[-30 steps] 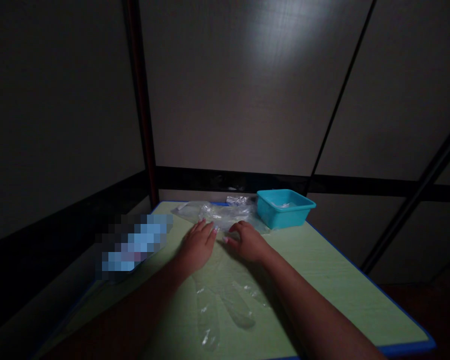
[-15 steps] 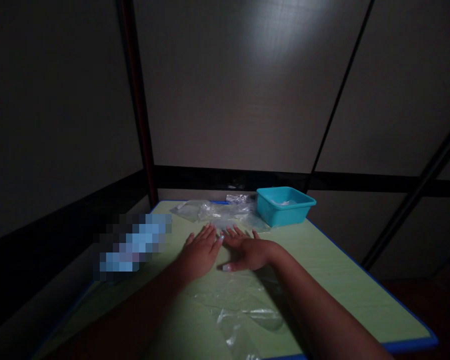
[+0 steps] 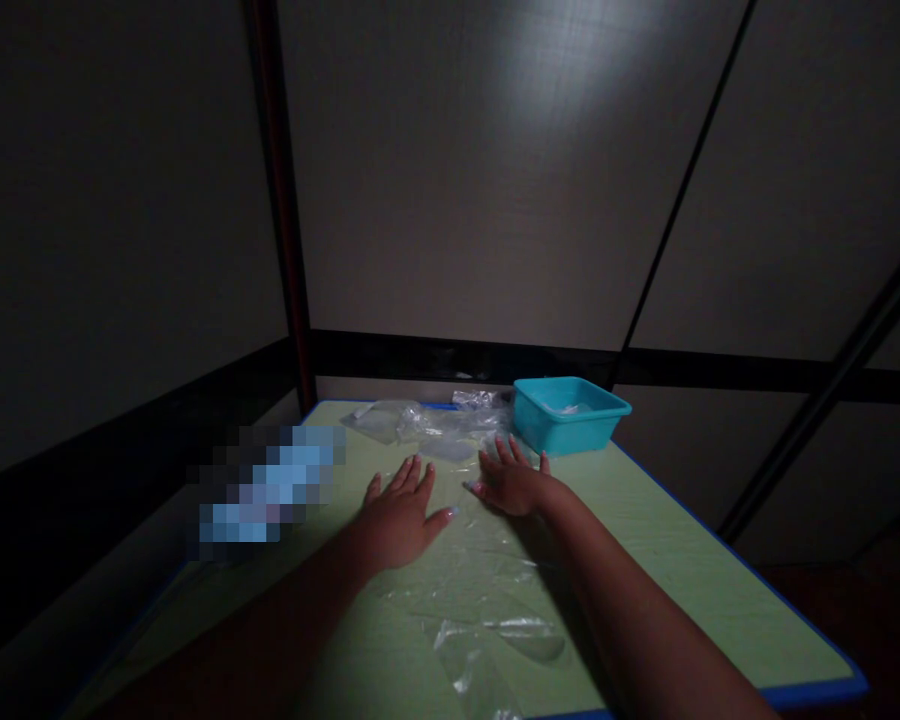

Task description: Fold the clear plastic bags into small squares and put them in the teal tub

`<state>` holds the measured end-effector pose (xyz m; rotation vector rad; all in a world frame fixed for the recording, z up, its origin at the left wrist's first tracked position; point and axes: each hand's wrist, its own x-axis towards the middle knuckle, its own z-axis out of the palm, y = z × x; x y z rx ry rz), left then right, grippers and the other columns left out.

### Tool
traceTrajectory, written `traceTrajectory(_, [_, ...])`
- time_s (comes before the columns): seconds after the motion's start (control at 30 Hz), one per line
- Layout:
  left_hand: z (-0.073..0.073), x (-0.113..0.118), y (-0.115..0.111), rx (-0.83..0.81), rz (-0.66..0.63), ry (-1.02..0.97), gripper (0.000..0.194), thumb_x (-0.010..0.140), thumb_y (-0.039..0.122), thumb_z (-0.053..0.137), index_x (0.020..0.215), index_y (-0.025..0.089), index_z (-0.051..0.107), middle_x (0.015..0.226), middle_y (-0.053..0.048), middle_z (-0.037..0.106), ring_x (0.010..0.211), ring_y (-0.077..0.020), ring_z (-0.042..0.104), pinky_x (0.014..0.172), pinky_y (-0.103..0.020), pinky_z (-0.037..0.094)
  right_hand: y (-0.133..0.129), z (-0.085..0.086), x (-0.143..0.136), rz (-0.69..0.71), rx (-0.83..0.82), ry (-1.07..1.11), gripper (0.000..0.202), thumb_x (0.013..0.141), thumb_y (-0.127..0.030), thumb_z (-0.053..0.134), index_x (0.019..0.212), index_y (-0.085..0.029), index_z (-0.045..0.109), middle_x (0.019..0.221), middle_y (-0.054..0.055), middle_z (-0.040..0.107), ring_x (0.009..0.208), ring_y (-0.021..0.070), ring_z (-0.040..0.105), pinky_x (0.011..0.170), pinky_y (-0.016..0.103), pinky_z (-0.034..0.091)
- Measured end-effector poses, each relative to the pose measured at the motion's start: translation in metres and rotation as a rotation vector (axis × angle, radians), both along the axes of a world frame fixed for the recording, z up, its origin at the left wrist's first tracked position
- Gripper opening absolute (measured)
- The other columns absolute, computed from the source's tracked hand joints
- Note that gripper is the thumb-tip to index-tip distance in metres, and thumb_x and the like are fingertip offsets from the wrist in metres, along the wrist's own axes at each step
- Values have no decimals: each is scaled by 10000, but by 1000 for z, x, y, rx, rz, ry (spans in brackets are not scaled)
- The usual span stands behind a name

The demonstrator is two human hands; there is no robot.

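A clear plastic bag [image 3: 487, 585] lies spread over the middle of the pale green table [image 3: 690, 570], its near end wrinkled and shiny by the front edge. My left hand [image 3: 401, 520] is palm down at the bag's left side, fingers and thumb spread. On the right and slightly farther off, my right hand [image 3: 516, 485] presses flat over the far part of the sheet, fingers apart. Neither hand grips anything. Just beyond the fingertips are more crumpled clear plastic bags [image 3: 435, 420] at the table's back.
A turquoise plastic basin [image 3: 570, 425] with some whitish, clear material inside stands at the back right corner. A blurred-out blue object [image 3: 277, 485] is at the left edge. Dark panelled walls [image 3: 457, 200] rise behind and to the left.
My hands have moved apart: the right hand has slid right and slightly away, and the left hand's thumb and fingers have spread wider. More of the plastic between them shows.
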<state>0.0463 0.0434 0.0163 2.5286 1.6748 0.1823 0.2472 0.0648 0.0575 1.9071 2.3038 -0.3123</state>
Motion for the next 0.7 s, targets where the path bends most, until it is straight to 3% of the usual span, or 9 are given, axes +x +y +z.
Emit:
traceTrajectory(0.1, [-1,1,1,24,36,1,730,843,613,211,1403,145,208,1467,-133,89,1358,-262,52,1028,-574,84,-5,3,-5,49,76,45,686,859,-550,270,1424,-194,113,1476,100,-73,1333,320,-100,939,683,-56])
traceTrajectory(0.23, [-1,1,2,89,37,-15,718,849,590,221,1392,121,241,1466,-128,125,1356,-265,72,1034,-573,75,-17,8,-18,365,-32,196,539,898,-416,266,1409,-275,168,1477,47,114,1350,257,94,999,626,-21])
traceTrajectory(0.3, [1,2,1,91,-11,-25,679,860,561,226,1395,142,237,1468,-101,140,1357,-248,82,1043,-557,87,-20,7,-21,451,-97,233,520,902,-399,268,1403,-305,163,1472,32,143,1347,240,125,1006,621,7])
traceTrajectory(0.53, [4,1,-1,-12,-64,-15,685,853,554,240,1409,158,180,1473,-82,110,1357,-236,97,1040,-560,112,-10,-2,-14,369,-86,281,517,896,-531,190,1382,-353,201,1476,19,123,1354,244,72,973,657,-16])
traceTrajectory(0.7, [3,1,0,-28,-65,-6,702,851,575,222,1414,160,157,1474,-85,88,1358,-241,72,1041,-562,93,-4,-5,-8,284,-46,229,607,870,-576,220,1404,-298,139,1479,27,110,1355,257,58,973,662,-13])
